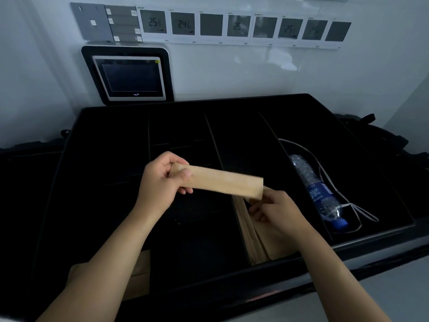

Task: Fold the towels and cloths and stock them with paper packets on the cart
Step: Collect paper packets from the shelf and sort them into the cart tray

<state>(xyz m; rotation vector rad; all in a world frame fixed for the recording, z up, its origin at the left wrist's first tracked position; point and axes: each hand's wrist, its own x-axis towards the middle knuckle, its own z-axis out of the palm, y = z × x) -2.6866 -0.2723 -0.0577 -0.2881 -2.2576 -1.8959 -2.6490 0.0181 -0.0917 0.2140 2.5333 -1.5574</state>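
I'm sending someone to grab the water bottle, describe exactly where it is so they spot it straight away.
Look into the black divided cart tray below the wall screens. In its far right compartment, a clear plastic bottle lies on its side among white cord. Its blue label and cap set it apart.

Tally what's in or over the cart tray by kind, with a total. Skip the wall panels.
Paper packets: 3, one held by both hands, one standing in the tray under the right hand, one at the near left
Water bottles: 1
White cords: 1
Total: 5
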